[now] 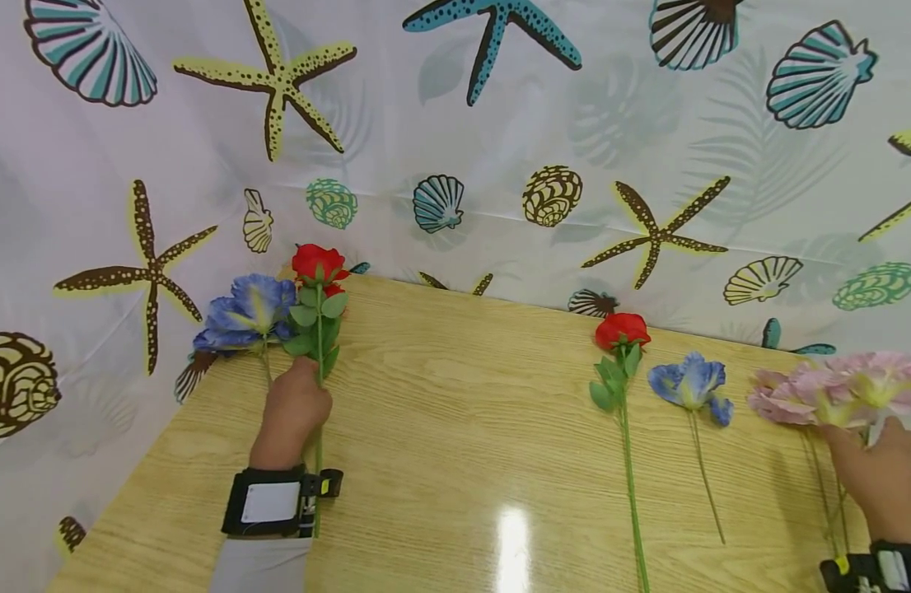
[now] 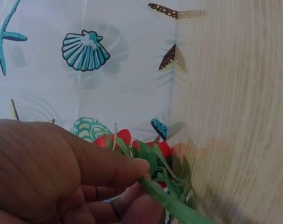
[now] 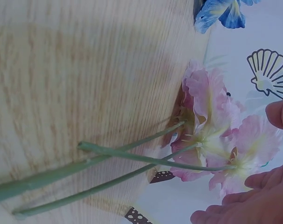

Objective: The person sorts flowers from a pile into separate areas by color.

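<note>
My left hand [image 1: 296, 408] is at the left side of the table, pinching the green stem [image 2: 172, 201] of a red rose [image 1: 318, 263] between thumb and fingers. More red petals show just behind that rose's leaves. Close beside it lies a large blue flower [image 1: 251, 313], its stem partly hidden by the hand. At the far right, my right hand [image 1: 881, 473] is beside several pink flowers [image 3: 211, 112]. The right wrist view shows its thumb and fingers spread apart next to the petals, with the green stems [image 3: 109, 184] crossing outside the grasp.
Between the hands, a single red rose [image 1: 622, 331] with a long stem and a smaller blue flower [image 1: 689, 383] lie on the wooden table [image 1: 463, 412]. A white cloth [image 1: 485, 140] printed with shells and starfish hangs along the table's back and left edges.
</note>
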`<action>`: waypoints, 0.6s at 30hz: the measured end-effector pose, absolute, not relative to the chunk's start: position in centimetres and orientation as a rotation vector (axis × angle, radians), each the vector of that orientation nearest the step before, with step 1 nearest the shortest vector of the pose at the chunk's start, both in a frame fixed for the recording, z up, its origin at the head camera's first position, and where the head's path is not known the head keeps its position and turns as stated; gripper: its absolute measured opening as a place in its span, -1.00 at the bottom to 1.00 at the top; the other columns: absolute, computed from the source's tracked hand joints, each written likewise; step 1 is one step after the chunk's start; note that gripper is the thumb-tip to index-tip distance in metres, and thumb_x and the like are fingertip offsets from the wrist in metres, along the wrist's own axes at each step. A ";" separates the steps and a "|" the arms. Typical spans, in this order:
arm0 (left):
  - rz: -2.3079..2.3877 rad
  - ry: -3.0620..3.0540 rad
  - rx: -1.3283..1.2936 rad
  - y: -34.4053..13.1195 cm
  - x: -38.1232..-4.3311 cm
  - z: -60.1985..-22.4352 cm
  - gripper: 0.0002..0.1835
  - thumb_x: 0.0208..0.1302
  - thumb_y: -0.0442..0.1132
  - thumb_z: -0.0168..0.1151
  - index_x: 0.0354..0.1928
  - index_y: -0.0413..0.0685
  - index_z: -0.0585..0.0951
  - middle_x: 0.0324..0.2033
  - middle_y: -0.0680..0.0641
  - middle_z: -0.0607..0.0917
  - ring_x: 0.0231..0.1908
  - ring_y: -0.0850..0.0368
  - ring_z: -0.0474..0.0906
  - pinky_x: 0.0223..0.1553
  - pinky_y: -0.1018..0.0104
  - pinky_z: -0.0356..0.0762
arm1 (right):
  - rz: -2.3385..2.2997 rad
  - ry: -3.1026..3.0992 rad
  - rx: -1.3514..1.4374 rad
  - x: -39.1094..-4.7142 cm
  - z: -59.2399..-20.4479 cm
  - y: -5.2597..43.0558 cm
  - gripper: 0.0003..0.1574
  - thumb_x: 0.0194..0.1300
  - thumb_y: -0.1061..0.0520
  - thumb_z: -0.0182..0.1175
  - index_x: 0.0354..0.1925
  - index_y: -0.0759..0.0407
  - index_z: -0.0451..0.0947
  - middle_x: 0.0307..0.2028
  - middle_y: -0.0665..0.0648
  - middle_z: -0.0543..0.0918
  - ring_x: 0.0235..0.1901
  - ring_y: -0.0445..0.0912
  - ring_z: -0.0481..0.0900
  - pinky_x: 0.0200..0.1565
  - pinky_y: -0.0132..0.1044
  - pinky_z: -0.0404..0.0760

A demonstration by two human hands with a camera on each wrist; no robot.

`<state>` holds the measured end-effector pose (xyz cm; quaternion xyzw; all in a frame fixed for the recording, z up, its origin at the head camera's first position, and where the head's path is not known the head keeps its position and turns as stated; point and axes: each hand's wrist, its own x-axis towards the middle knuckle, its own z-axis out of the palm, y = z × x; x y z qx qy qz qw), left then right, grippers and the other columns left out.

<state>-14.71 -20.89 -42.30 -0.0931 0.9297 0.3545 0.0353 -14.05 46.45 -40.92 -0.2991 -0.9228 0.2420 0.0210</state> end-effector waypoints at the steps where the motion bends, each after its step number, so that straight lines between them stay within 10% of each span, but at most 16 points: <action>1: 1.099 2.845 -0.286 -20.8 -14.7 -42.3 -0.48 0.22 -0.49 -0.09 0.25 -0.54 0.33 -0.03 -0.52 0.57 -0.17 -0.39 0.54 -0.23 -0.10 0.50 | 0.742 -2.851 -0.936 -14.0 -41.0 46.4 0.15 0.50 -0.27 -0.24 0.43 0.56 -0.53 0.43 0.60 -0.44 0.40 0.51 -0.34 0.30 0.42 -0.09; 18: 1.249 2.655 -0.173 -18.8 -14.9 -41.2 -0.57 0.53 -0.33 -0.10 0.31 -0.47 0.31 0.18 -0.45 0.45 0.03 -0.29 0.50 -0.08 -0.04 0.47 | 0.682 -2.676 -0.894 -14.5 -38.8 44.2 -0.08 0.47 -0.01 -0.15 0.50 0.49 -0.25 0.48 0.53 -0.19 0.45 0.43 -0.17 0.32 0.37 -0.02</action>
